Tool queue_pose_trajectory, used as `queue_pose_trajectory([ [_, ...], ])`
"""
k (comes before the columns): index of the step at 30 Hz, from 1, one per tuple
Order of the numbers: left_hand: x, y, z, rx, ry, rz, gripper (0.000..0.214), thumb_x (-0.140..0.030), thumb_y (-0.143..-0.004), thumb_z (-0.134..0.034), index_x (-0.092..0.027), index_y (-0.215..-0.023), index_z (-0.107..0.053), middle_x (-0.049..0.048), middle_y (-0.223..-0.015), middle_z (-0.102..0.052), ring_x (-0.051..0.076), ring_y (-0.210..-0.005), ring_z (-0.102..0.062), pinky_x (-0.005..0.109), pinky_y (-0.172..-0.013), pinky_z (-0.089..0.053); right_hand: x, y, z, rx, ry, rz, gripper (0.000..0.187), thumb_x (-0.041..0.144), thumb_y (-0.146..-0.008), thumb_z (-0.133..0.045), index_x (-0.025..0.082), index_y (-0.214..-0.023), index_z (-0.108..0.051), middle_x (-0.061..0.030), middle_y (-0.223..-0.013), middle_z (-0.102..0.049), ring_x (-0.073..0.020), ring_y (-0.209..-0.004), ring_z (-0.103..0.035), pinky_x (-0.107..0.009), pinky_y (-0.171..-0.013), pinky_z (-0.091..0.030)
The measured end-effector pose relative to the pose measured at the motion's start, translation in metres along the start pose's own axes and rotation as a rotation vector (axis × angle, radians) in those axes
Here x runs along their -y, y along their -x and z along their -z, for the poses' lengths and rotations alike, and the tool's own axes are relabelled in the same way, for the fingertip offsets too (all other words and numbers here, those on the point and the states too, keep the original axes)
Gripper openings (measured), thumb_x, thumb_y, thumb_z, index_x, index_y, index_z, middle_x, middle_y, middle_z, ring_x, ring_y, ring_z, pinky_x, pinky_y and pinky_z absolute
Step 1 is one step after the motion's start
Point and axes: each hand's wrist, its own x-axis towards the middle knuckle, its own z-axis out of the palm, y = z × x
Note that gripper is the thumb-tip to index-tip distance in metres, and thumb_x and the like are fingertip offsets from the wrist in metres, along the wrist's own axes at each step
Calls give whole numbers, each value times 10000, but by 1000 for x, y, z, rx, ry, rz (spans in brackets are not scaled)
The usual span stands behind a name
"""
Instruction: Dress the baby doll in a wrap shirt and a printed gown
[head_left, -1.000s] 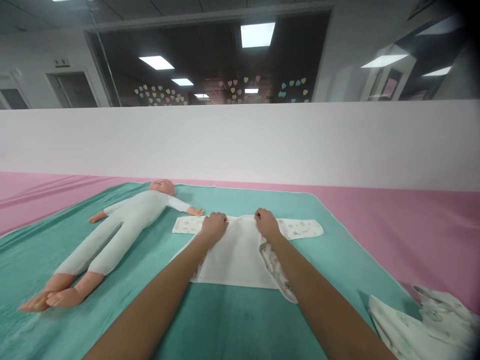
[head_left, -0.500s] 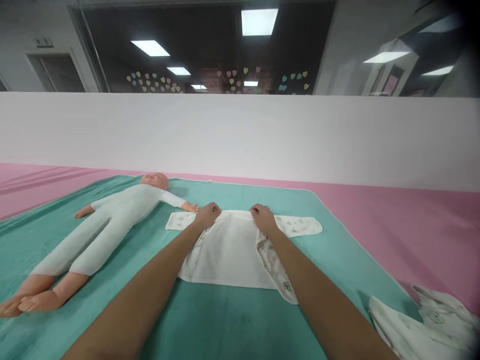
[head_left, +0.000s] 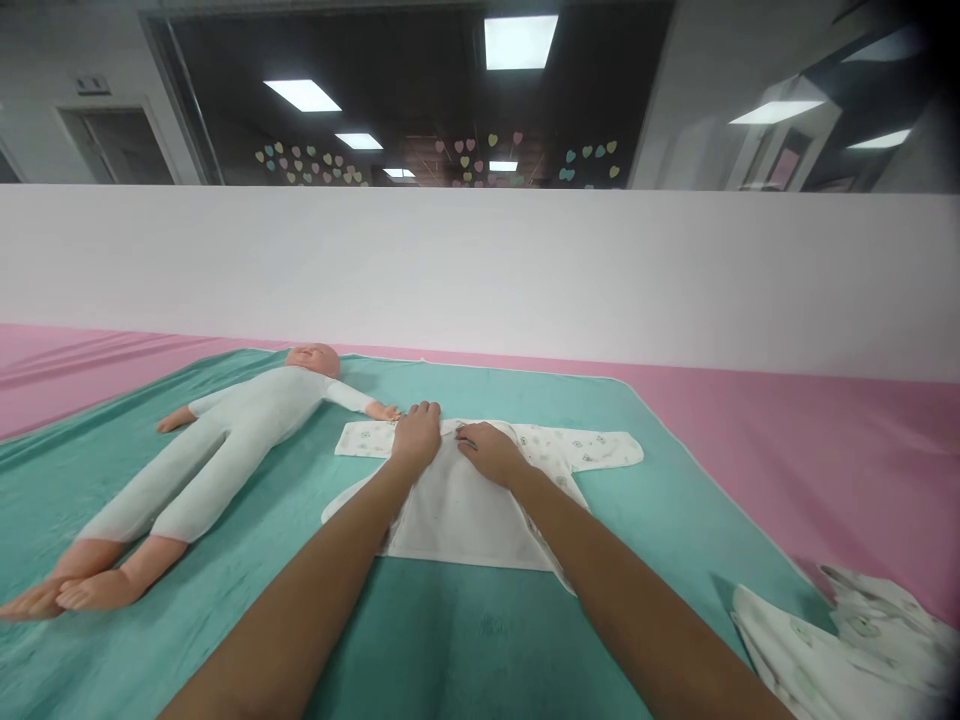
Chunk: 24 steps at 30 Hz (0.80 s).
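A white baby shirt (head_left: 465, 520) with a small green print lies spread in front of me, its sleeves out to both sides and its plain inside showing in the middle. My left hand (head_left: 418, 437) rests on the upper left of the shirt near the neckline, fingers laid out flat. Beside it, my right hand (head_left: 491, 455) has its fingers curled at the neckline, closed on the cloth; its fingertips are partly hidden. A baby doll (head_left: 259, 410) in a white suit lies face up to the left, one hand close to the shirt's left sleeve.
A green sheet (head_left: 480, 640) lies under everything, over a pink surface (head_left: 787, 440). More printed white cloth (head_left: 855, 650) is bunched at the lower right. A white wall (head_left: 480, 270) stands behind, with a dark window above it.
My right hand has moved left along the neckline, towards my left hand. My left hand's fingers have straightened out. The shirt's front panels now lie farther out to the sides.
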Motion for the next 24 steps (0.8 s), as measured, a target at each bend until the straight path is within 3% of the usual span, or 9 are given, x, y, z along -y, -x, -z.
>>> queue_pose_trajectory([
  [6,2,3,0,18,-26,-7,318,-47,-808,-330,-145,-1053,-507,129,-1037,-568,244,-1009,-499,373,-826,-367,-4,1,-5,-11,-2,-105,356,319,-888,-378,245,-1197,-541,-40,-1247,-554,-214,-1144,-482,-348,-966,-339],
  [10,25,13,27,59,-54,-75,330,-90,-818,-384,-189,-1104,-515,92,-1138,-556,215,-1075,-480,343,-878,-354,2,6,0,-16,1,-70,355,302,-883,-386,224,-1190,-549,-49,-1266,-541,-211,-1183,-451,-366,-1009,-308],
  [12,56,20,53,43,-98,-138,324,-125,-830,-398,-222,-1116,-517,70,-1217,-519,206,-1140,-436,339,-912,-338,12,10,3,-32,-20,-49,351,308,-884,-380,224,-1175,-558,-49,-1261,-544,-208,-1191,-442,-378,-1020,-299],
  [14,100,28,83,-15,-166,-156,301,-168,-854,-371,-223,-1110,-520,73,-1241,-505,216,-1160,-421,362,-916,-341,30,12,5,-60,-113,-44,350,349,-876,-394,224,-1154,-567,-56,-1242,-553,-215,-1184,-447,-400,-1024,-297],
  [17,183,40,123,-113,-219,9,319,-288,-869,-356,-186,-1132,-504,111,-1219,-519,273,-1158,-427,434,-905,-358,76,6,-8,-20,-510,-40,364,441,-839,-462,229,-1115,-569,-69,-1186,-580,-223,-1122,-503,-409,-985,-351],
  [19,236,47,141,-100,-161,229,361,-358,-851,-378,-157,-1119,-514,143,-1218,-513,310,-1165,-427,464,-895,-374,115,-9,-30,91,-881,-71,381,487,-809,-506,233,-1088,-558,-72,-1160,-590,-218,-1092,-534,-387,-941,-401],
  [21,277,53,150,-13,36,450,414,-424,-835,-396,-120,-1075,-541,168,-1185,-536,319,-1137,-465,439,-882,-405,154,-36,-61,178,-1178,-192,408,521,-787,-528,231,-1075,-537,-84,-1191,-566,-216,-1109,-531,-371,-911,-431],
  [24,307,61,149,103,372,578,496,-555,-820,-374,-137,-976,-589,120,-1009,-638,259,-930,-606,350,-753,-500,200,-96,-113,114,-1285,-318,448,551,-799,-481,210,-1088,-499,-121,-1225,-528,-213,-1100,-535,-352,-871,-462],
])
